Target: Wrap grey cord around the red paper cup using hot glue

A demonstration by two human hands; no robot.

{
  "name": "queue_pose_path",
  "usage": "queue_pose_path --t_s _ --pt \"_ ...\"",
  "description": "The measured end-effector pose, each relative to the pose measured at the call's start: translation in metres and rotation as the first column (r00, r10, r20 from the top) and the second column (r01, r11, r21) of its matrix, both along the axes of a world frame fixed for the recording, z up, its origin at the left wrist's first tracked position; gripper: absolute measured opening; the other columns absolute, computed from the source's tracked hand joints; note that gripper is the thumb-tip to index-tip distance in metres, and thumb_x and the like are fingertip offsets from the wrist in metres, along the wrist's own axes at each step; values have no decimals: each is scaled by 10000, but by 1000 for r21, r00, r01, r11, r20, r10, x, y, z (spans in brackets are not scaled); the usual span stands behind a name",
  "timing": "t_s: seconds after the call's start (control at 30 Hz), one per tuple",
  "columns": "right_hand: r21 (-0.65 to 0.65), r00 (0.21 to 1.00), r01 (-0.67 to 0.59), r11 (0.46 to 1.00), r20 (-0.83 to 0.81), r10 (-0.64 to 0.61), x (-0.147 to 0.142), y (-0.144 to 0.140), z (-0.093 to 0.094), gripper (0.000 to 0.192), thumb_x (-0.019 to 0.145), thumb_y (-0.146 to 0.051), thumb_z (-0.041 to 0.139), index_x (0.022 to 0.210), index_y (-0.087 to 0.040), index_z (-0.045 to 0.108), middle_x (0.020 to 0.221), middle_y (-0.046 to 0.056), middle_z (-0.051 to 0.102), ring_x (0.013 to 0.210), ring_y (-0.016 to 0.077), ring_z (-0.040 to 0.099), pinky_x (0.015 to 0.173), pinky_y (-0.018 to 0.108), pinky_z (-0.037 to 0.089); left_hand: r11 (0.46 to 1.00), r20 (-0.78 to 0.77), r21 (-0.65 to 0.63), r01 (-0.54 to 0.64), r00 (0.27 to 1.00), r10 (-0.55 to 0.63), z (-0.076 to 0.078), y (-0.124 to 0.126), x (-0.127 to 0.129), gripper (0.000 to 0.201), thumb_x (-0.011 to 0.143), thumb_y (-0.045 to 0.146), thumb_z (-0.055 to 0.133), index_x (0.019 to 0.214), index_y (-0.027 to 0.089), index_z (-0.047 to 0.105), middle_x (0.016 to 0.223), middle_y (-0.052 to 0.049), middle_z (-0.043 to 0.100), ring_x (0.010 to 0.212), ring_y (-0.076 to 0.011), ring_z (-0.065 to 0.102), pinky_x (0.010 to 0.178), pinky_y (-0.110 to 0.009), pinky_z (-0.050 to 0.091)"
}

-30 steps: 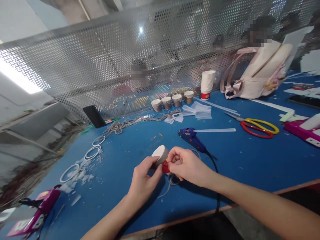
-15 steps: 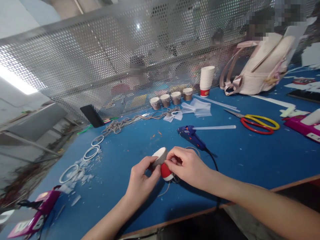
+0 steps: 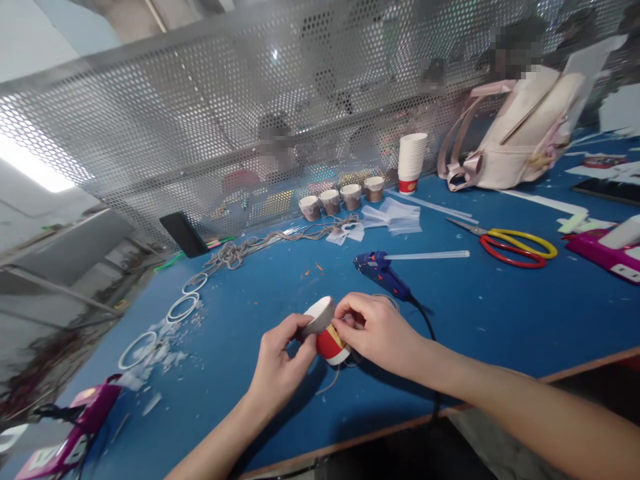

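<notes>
A red paper cup (image 3: 330, 345), tilted, is held just above the table's near part. Grey cord is wound round its upper part below the white rim. My left hand (image 3: 284, 353) is closed on the cup's left side, thumb and fingers pinching it. At the cup's right side, my right hand (image 3: 367, 327) is closed, fingertips pinched against the wrapped cord; what lies between them is mostly hidden. A loose end of cord (image 3: 329, 383) trails onto the table below the cup. Behind my right hand lies a blue glue gun (image 3: 383, 272) with a clear glue stick in it.
Several cord-wrapped cups (image 3: 330, 203) stand by the perforated metal screen (image 3: 200, 127), near a stack of paper cups (image 3: 413, 160). Scissors (image 3: 510, 245) and a pink backpack (image 3: 515, 147) are at right. White rings (image 3: 137, 350), tangled cord (image 3: 235, 253) and a phone (image 3: 183, 233) lie left.
The cup has turned slightly in my hands, so a yellow mark on its red side now shows. My left thumb has shifted a little left; my right hand has barely moved.
</notes>
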State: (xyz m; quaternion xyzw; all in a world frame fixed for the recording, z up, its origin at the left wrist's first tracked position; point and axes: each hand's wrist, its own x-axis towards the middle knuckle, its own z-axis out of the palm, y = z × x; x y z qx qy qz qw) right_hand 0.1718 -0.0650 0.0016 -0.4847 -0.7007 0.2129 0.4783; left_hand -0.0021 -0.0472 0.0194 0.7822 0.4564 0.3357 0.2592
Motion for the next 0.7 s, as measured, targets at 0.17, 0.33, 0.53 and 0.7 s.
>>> queue_pose_path --t_s 0.17,0.33,0.53,0.7 --pt "1 1000 8 1000 20 -8 2 1 -2 142 748 -72 587 660 -177 550 577 -55 505 511 76 440 502 198 337 998 44 -58 0 999 3 2 0 -2 209 775 284 492 683 165 639 550 18 560 533 -125 506 541 -215 410" --pt "0 1000 5 1000 12 -5 3 1 0 146 743 -64 587 658 -176 548 573 -59 493 501 73 430 492 196 335 996 87 -87 -3 996 11 2 1 -2 249 791 324 515 632 162 618 556 15 548 549 -123 494 541 -208 392" --pt "-26 1000 -4 1000 -8 4 2 0 1 147 744 -61 590 656 -172 551 591 -51 509 525 77 447 501 196 343 990 105 -137 27 994 -12 1 3 -2 247 788 321 541 603 165 590 597 4 555 587 -130 485 564 -215 391" --pt "-50 1000 -6 999 -19 5 2 1 2 142 750 -71 588 659 -174 554 595 -48 515 528 80 451 497 196 347 980 128 -172 100 989 -78 0 5 -4 262 791 322 529 586 165 577 621 -9 562 610 -141 488 587 -230 394"
